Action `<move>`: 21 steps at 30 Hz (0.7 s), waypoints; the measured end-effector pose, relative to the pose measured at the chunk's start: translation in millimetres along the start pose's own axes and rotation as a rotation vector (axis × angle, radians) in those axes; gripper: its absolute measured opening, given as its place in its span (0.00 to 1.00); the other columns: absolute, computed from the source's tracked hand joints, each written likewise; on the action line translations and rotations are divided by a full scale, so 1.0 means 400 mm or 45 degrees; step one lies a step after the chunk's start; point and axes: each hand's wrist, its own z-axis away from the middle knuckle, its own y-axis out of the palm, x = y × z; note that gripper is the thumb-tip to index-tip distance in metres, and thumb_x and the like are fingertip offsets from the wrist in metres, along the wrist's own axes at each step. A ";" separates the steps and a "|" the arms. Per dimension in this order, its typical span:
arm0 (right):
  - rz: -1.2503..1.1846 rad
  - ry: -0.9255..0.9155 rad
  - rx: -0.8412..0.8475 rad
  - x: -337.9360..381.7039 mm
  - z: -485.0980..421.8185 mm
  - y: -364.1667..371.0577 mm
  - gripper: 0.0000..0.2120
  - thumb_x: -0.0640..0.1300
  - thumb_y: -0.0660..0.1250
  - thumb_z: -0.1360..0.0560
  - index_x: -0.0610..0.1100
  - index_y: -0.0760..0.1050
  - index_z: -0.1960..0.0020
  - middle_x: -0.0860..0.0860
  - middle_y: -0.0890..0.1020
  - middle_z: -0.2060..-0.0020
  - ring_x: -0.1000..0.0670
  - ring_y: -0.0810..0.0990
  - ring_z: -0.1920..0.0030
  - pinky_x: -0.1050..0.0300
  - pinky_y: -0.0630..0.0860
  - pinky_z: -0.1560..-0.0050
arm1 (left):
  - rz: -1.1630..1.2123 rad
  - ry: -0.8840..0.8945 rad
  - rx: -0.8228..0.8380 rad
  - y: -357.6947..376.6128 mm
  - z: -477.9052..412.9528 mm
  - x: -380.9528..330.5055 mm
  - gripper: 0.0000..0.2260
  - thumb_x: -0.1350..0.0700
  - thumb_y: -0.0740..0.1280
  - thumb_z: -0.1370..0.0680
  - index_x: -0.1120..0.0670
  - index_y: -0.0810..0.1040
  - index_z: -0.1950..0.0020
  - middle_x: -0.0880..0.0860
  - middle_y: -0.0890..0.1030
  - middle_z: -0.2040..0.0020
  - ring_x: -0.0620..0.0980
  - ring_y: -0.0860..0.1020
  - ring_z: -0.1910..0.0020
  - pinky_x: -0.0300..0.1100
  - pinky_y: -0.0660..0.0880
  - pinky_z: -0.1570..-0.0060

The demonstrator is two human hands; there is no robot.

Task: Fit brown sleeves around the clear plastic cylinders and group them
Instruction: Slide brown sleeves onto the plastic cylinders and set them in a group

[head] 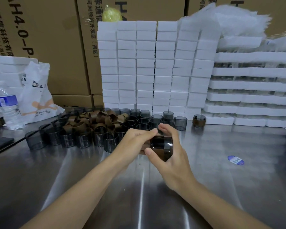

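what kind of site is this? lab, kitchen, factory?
Most likely a factory packing bench: a steel table with dozens of identical clear cylinders and a heap of brown sleeves, stacked white foam blocks, printed shipping cartons behind. The left hand and right hand grip one cylinder.

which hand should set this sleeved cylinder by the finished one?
Right, probably. The right hand cups the held cylinder, and the finished cylinder stands on the table to that side. The left hand sits nearer the pile of loose sleeves, handy for the next one.
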 end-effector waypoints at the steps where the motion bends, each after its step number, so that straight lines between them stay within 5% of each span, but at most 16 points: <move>1: 0.030 -0.011 0.037 0.002 -0.004 -0.006 0.35 0.62 0.73 0.25 0.64 0.63 0.22 0.75 0.76 0.36 0.67 0.79 0.36 0.73 0.74 0.41 | -0.003 0.009 0.015 -0.002 -0.001 -0.005 0.14 0.45 0.64 0.13 0.46 0.90 0.42 0.53 0.90 0.47 0.53 0.89 0.46 0.36 0.82 0.51; 5: 0.181 -0.068 0.163 -0.008 -0.010 -0.022 0.36 0.66 0.68 0.22 0.66 0.57 0.18 0.76 0.73 0.33 0.63 0.79 0.34 0.63 0.78 0.37 | -0.005 0.024 0.031 -0.001 -0.004 -0.006 0.14 0.50 0.64 0.14 0.49 0.90 0.43 0.54 0.90 0.46 0.52 0.88 0.45 0.36 0.82 0.51; 8: 0.222 -0.056 0.223 -0.013 -0.018 -0.028 0.36 0.68 0.66 0.22 0.70 0.54 0.18 0.80 0.70 0.32 0.68 0.76 0.34 0.65 0.75 0.36 | 0.009 -0.007 0.049 -0.003 -0.002 -0.001 0.15 0.49 0.64 0.13 0.50 0.90 0.42 0.56 0.90 0.47 0.54 0.88 0.46 0.38 0.83 0.52; 12: 0.103 0.021 0.210 -0.038 -0.050 -0.048 0.41 0.71 0.71 0.25 0.72 0.56 0.18 0.70 0.70 0.23 0.63 0.74 0.27 0.59 0.74 0.31 | 0.187 -0.050 -0.053 0.021 -0.007 0.011 0.15 0.47 0.65 0.13 0.52 0.88 0.38 0.57 0.89 0.44 0.57 0.88 0.45 0.44 0.83 0.50; 14: -0.003 0.117 0.104 -0.048 -0.055 -0.056 0.43 0.75 0.74 0.31 0.72 0.62 0.21 0.66 0.75 0.27 0.58 0.83 0.40 0.53 0.82 0.42 | 0.358 -0.049 -0.139 0.043 -0.015 0.024 0.14 0.49 0.65 0.13 0.53 0.87 0.36 0.57 0.89 0.42 0.57 0.87 0.42 0.48 0.83 0.44; 17: -0.217 0.281 -0.072 -0.060 -0.061 -0.064 0.34 0.74 0.78 0.35 0.71 0.74 0.32 0.61 0.83 0.41 0.48 0.81 0.66 0.49 0.81 0.65 | 0.613 -0.031 -0.213 0.062 -0.026 0.032 0.14 0.53 0.65 0.13 0.56 0.83 0.31 0.59 0.86 0.37 0.60 0.84 0.35 0.50 0.82 0.36; 21: -0.408 0.384 -0.109 -0.064 -0.074 -0.049 0.24 0.69 0.77 0.31 0.61 0.83 0.38 0.51 0.87 0.48 0.46 0.84 0.65 0.53 0.79 0.70 | 0.714 -0.054 -0.298 0.054 -0.034 0.051 0.17 0.56 0.65 0.13 0.59 0.76 0.25 0.60 0.84 0.33 0.59 0.81 0.30 0.58 0.75 0.26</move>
